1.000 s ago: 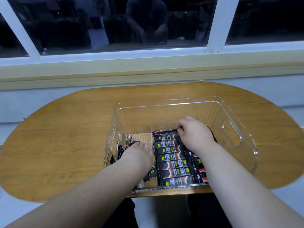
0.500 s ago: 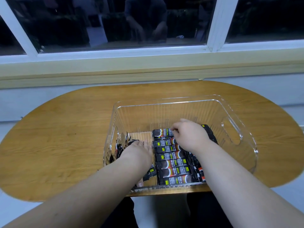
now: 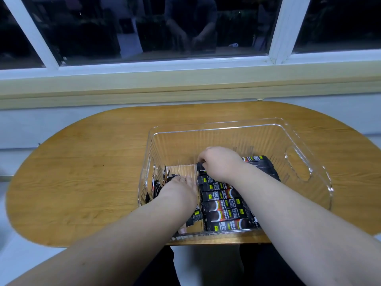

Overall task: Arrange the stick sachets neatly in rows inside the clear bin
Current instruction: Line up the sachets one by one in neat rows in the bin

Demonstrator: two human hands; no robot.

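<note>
Window (image 3: 144, 27) with a white frame across the top, dark glass. Below it we have an oval wooden table (image 3: 92, 172), grain running left-right.

Clear bin (image 3: 216, 129) sits on the table's near right half, its near edge at the table's near edge. It has ribbed walls and a handle cutout (image 3: 296, 164) in the right wall.

Contents, all black stick sachets:
- Main row (image 3: 224, 211) lies flat on the floor right of centre. The sachets are stacked near to far, long sides touching, printed faces up with yellow tags showing. It reaches the near wall.
- Second batch (image 3: 261, 164) is just right of that row, mostly hidden under the right forearm. We can't tell how it is ordered.
- Loose sachets (image 3: 158, 182) are against the left wall, standing or leaning at mixed angles, not in a row.
- A bare floor strip (image 3: 181, 170) lies between the loose ones and the main row, at the far end.

Right hand (image 3: 220, 162) is over the far end of the main row, fingers curled, fingertips pinching the left end of the farthest sachet (image 3: 200, 167).

Left hand (image 3: 179, 190) is low in the bin, back up, between the loose sachets and the main row. Its fingers bend down onto the loose ones. We can't tell whether it grips any. A couple of sachets (image 3: 195, 215) poke out under its wrist.
</note>
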